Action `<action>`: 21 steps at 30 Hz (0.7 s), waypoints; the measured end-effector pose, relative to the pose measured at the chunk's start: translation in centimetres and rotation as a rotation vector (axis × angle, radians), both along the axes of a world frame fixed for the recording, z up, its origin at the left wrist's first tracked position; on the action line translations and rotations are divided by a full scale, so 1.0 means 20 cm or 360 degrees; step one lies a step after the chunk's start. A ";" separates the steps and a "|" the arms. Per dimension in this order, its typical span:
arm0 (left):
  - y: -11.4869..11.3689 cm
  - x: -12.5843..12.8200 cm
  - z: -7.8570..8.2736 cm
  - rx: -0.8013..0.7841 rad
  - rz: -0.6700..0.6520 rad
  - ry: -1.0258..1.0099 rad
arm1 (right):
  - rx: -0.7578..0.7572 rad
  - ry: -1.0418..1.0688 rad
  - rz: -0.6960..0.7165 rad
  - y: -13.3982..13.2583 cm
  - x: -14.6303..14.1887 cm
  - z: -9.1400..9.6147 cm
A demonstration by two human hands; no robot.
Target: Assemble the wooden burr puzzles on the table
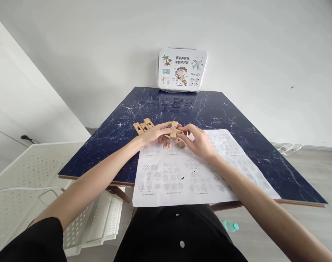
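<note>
My left hand [153, 136] is closed around a light wooden puzzle block [174, 125], with the thumb lying along its near side. From the right, the fingers of my right hand [198, 142] pinch a smaller wooden puzzle piece [179, 131] marked in black, which meets that block. Whether the two interlock is hard to make out. Just below them shows another wooden piece [181, 144]; I cannot tell if it is held or lies on the paper. Left of my hands, several flat wooden pieces with dark slots [139, 127] lie side by side on the table.
A creased sheet of printed diagrams [168, 198] covers the near part of the dark blue marbled table [111, 145]. At the back, a white cartoon-printed case [182, 69] leans against the wall. A white perforated shelf [32, 171] stands left; a teal-capped bottle [230, 226] is on the floor.
</note>
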State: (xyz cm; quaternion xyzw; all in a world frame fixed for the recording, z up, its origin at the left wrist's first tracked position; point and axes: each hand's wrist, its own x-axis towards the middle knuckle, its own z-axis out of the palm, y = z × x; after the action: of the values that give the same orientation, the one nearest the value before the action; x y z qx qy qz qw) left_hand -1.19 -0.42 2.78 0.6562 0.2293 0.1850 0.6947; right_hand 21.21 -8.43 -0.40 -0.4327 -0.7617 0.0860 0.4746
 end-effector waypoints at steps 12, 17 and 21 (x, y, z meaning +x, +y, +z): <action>0.01 -0.01 0.00 -0.0090 -0.0054 -0.0093 | -0.0044 0.0022 -0.0068 0.00 0.00 0.00; 0.00 -0.01 0.02 0.0108 -0.0093 -0.0032 | -0.0051 0.0169 -0.0250 0.00 0.01 0.02; -0.01 0.01 -0.01 0.0624 0.0358 0.0079 | -0.0031 0.0189 -0.0492 0.02 0.03 0.00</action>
State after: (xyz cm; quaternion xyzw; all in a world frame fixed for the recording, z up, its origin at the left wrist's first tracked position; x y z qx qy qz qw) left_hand -1.01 -0.70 2.59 0.7533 0.2777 0.2863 0.5230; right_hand 21.78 -7.95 -0.31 -0.5435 -0.6557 0.0449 0.5222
